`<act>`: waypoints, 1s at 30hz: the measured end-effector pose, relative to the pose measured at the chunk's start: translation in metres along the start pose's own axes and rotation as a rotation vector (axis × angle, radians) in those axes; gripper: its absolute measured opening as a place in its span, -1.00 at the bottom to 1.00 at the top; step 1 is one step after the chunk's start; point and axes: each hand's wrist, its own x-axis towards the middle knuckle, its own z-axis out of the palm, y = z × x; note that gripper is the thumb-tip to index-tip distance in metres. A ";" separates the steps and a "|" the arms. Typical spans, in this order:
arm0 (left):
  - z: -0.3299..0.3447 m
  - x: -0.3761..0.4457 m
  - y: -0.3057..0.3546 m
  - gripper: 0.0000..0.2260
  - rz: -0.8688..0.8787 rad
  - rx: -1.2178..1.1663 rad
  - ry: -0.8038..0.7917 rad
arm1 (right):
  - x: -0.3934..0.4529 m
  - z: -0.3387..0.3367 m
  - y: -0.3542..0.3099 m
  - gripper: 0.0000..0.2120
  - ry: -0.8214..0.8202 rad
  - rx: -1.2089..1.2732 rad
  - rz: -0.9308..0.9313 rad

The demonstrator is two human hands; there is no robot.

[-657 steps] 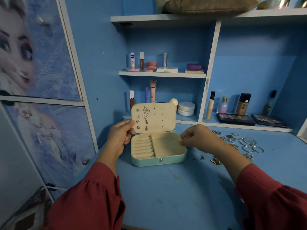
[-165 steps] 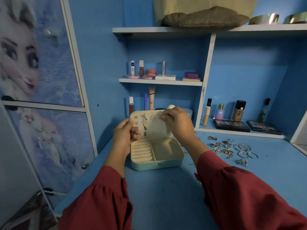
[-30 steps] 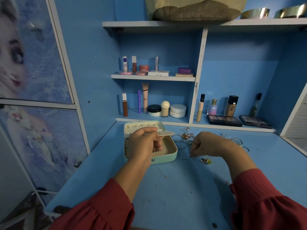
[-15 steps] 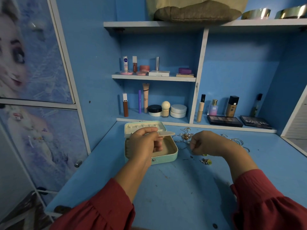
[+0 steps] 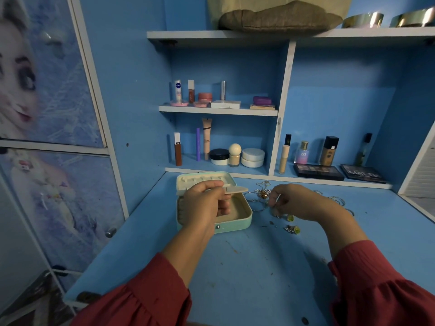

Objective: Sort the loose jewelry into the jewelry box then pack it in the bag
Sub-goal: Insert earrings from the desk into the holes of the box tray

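A mint green jewelry box (image 5: 237, 225) with a beige lining lies open on the blue desk, its lid (image 5: 204, 180) laid back flat. My left hand (image 5: 203, 204) hovers over the box and pinches a thin beige earring panel (image 5: 236, 189), held nearly level above the tray. My right hand (image 5: 294, 203) is just right of the box, fingers curled and pinching a small piece of jewelry among the loose jewelry (image 5: 262, 194). Two yellow-stone pieces (image 5: 293, 229) lie near my right wrist. A tan bag (image 5: 277, 17) sits on the top shelf.
Cosmetics stand on the shelves behind: tubes and jars (image 5: 226, 156) in the left cubby, bottles and dark palettes (image 5: 317, 171) on the right. Silver bangles (image 5: 339, 201) lie behind my right hand. A cupboard door with a cartoon picture (image 5: 47, 114) bounds the left side.
Earlier the lid stood upright with the panel against it; now the lid lies back and my left hand holds the panel level. Over the last second my right hand lifted slightly among the jewelry.
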 end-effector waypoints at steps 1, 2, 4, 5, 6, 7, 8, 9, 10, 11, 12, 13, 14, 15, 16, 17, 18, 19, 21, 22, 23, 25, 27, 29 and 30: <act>0.000 0.000 0.000 -0.87 -0.001 0.000 0.002 | 0.000 0.000 0.000 -0.80 0.010 0.006 -0.006; 0.000 0.000 0.000 -0.87 -0.002 0.000 0.003 | 0.000 0.000 0.000 -0.78 0.027 0.018 -0.017; 0.000 0.000 0.000 -0.87 -0.004 0.006 0.005 | 0.001 0.001 -0.002 -0.79 0.081 0.102 -0.049; 0.000 0.000 0.000 -0.86 -0.004 0.011 0.005 | 0.002 0.002 -0.004 -0.82 0.108 0.180 -0.067; 0.000 0.000 0.000 -0.86 -0.006 0.015 0.005 | 0.001 0.002 -0.006 -0.85 0.123 0.277 -0.084; 0.000 0.001 0.000 -0.85 -0.008 0.016 0.006 | 0.001 0.002 -0.009 -0.88 0.119 0.379 -0.102; 0.000 0.001 0.000 -0.85 -0.011 0.019 0.008 | 0.000 0.002 -0.012 -0.88 0.105 0.484 -0.121; 0.000 0.001 0.000 -0.84 -0.013 0.022 0.010 | -0.001 0.002 -0.015 -0.87 0.091 0.588 -0.143; 0.000 0.001 0.001 -0.84 -0.014 0.024 0.012 | -0.001 0.003 -0.018 -0.85 0.091 0.689 -0.165; 0.000 0.001 0.001 -0.83 -0.015 0.024 0.013 | -0.002 0.005 -0.021 -0.84 0.108 0.779 -0.186; 0.000 0.000 0.001 -0.83 -0.016 0.022 0.012 | -0.001 0.008 -0.025 -0.82 0.142 0.845 -0.204; 0.000 0.001 0.000 -0.83 -0.016 0.021 0.012 | 0.000 0.011 -0.029 -0.81 0.193 0.875 -0.223; 0.001 0.000 0.000 -0.83 -0.014 0.019 0.012 | 0.003 0.015 -0.034 -0.80 0.259 0.865 -0.244; 0.001 0.000 0.000 -0.83 -0.012 0.017 0.014 | 0.005 0.019 -0.040 -0.80 0.328 0.822 -0.267; 0.001 0.000 0.000 -0.83 -0.010 0.017 0.018 | 0.009 0.023 -0.045 -0.80 0.386 0.750 -0.292; 0.001 0.001 0.000 -0.83 -0.009 0.020 0.022 | 0.011 0.026 -0.051 -0.81 0.425 0.660 -0.319; 0.001 0.001 -0.001 -0.83 -0.010 0.023 0.023 | 0.013 0.028 -0.055 -0.81 0.443 0.557 -0.341; 0.001 0.001 -0.001 -0.84 -0.013 0.023 0.020 | 0.015 0.029 -0.060 -0.82 0.441 0.451 -0.359; 0.001 0.002 -0.001 -0.84 -0.016 0.029 0.016 | 0.017 0.029 -0.068 -0.83 0.414 0.282 -0.404; 0.001 0.002 -0.001 -0.85 -0.015 0.033 0.018 | 0.018 0.029 -0.071 -0.83 0.401 0.220 -0.429; 0.001 0.003 -0.002 -0.85 -0.013 0.035 0.022 | 0.018 0.028 -0.074 -0.82 0.389 0.165 -0.451; 0.001 0.003 -0.002 -0.86 -0.010 0.036 0.027 | 0.020 0.025 -0.078 -0.81 0.366 0.080 -0.480; 0.001 0.003 -0.001 -0.86 -0.009 0.033 0.026 | 0.022 0.021 -0.080 -0.80 0.340 0.014 -0.487; 0.001 0.003 -0.001 -0.87 -0.008 0.035 0.024 | 0.022 0.018 -0.082 -0.79 0.313 -0.043 -0.491; 0.001 0.003 -0.002 -0.87 -0.008 0.036 0.024 | 0.021 0.017 -0.083 -0.79 0.300 -0.073 -0.497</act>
